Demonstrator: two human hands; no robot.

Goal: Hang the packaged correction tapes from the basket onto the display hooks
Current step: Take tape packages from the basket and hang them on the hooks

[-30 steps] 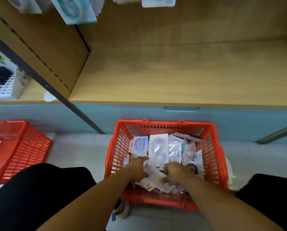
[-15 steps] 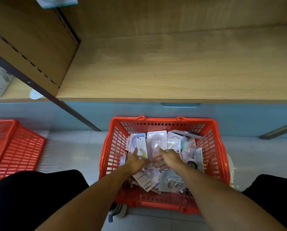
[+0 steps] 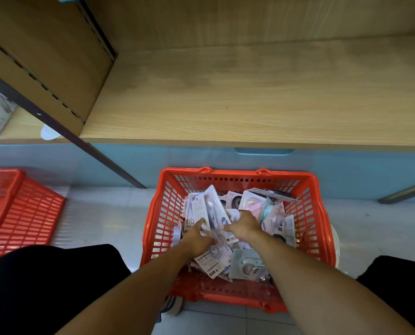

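A red plastic basket stands on the floor between my knees, full of several blister-packed correction tapes. Both my hands are inside it. My left hand grips a small bunch of white packages, tilted upright towards the basket's left side. My right hand is just right of that bunch, fingers curled on the packages at its lower edge. More packs, pink and mint ones, lie loose at the right and front of the basket. No display hooks are in view.
A bare wooden shelf runs above a pale blue base panel. A second red basket sits on the tiled floor at the left. A dark metal upright slants down beside the shelf. My dark-clad knees flank the basket.
Both hands moved forward in the basket. The left hand has raised a bunch of packages that lay flatter before. The view has dropped, so the hanging packs at the top are out of sight.
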